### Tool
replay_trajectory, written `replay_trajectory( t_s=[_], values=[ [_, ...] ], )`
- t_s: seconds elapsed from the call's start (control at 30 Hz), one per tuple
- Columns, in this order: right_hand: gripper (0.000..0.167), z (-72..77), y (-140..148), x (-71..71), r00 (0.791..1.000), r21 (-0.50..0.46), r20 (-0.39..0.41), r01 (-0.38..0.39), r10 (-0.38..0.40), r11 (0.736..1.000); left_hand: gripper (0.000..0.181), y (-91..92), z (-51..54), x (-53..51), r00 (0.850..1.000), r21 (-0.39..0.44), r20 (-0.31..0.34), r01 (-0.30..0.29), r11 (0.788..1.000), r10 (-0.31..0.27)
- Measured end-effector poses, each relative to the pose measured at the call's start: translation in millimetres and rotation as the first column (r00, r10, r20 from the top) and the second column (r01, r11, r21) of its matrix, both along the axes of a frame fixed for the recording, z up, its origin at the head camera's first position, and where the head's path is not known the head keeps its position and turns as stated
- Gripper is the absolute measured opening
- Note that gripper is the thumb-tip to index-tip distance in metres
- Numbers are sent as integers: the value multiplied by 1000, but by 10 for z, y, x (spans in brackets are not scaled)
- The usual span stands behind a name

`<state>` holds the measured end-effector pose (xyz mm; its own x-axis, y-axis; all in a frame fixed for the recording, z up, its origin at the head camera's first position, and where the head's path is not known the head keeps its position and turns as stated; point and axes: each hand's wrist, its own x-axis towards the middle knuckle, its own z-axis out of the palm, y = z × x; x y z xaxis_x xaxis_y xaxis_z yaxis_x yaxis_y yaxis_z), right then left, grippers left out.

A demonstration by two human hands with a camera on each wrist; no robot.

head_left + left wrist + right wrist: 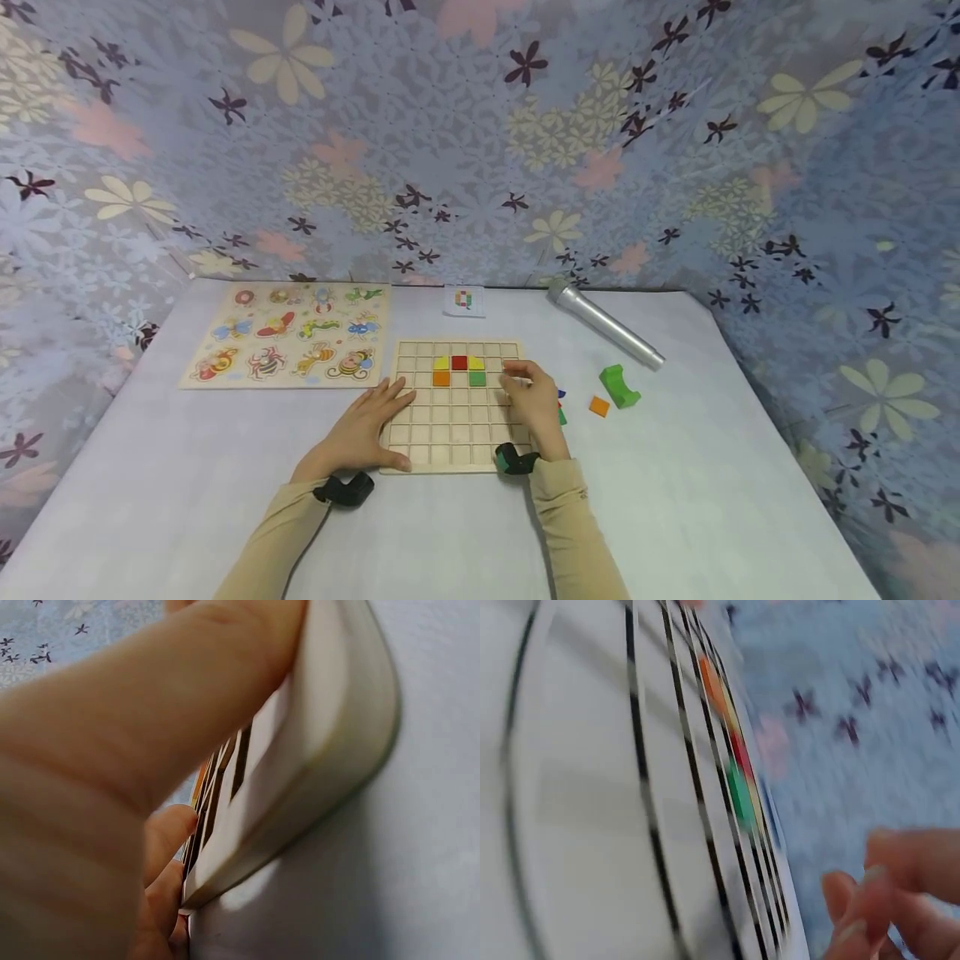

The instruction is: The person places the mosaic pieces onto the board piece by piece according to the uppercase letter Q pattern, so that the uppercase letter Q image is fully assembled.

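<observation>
A wooden grid board [442, 433] lies on the table. On it sit two yellow corner-shaped pieces with a red square tile [459, 362] between them, and below are an orange square tile [441, 378] and a green square tile [477, 378]. My left hand [367, 425] rests on the board's left side, fingers spread, thumb at the near edge. Above the board's right side is my right hand [534, 404], fingers loosely bent; in the right wrist view no piece shows between the fingertips [877, 881]. Blue, red and green pieces [561, 415] lie partly hidden behind that hand.
To the right lie a loose orange tile [599, 406] and a green curved block [618, 387]. Behind them is a silver microphone-shaped object [607, 325]. A small pattern card [464, 302] stands beyond the board, and an insect picture puzzle [288, 337] lies left.
</observation>
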<state>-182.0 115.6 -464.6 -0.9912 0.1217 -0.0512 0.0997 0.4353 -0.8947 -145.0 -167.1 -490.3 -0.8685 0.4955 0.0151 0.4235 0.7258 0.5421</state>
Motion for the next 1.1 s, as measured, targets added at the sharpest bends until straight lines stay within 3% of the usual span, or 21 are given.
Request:
replay_trajectory(
  t_s=[0.13,0.3,0.4,0.5,0.63,0.9,1.1],
  values=[
    [25,-8,333,123,980,-53,12,200,-200,978,107,-21,14,-4,1000,-1,3,-12,1000,12],
    [28,-96,615,396,920,-50,36,392,-391,919,108,-26,4,3,999,-10,34,-26,1000,26],
    [30,-142,696,538,888,-50,33,460,-459,886,107,-23,5,7,999,-9,21,-26,1000,26],
    [34,-161,738,603,877,-45,38,481,-480,876,107,-12,19,7,1000,3,14,-19,1000,19],
    [39,-156,741,567,895,12,56,443,-443,897,107,8,21,5,1000,-4,26,-13,1000,13],
    [42,-186,687,267,957,141,-4,289,-291,947,107,10,8,2,1000,1,22,-19,1000,19],
    [45,-224,682,145,963,184,-25,270,-270,945,107,18,13,-7,1000,-2,26,-14,1000,14]
  ],
)
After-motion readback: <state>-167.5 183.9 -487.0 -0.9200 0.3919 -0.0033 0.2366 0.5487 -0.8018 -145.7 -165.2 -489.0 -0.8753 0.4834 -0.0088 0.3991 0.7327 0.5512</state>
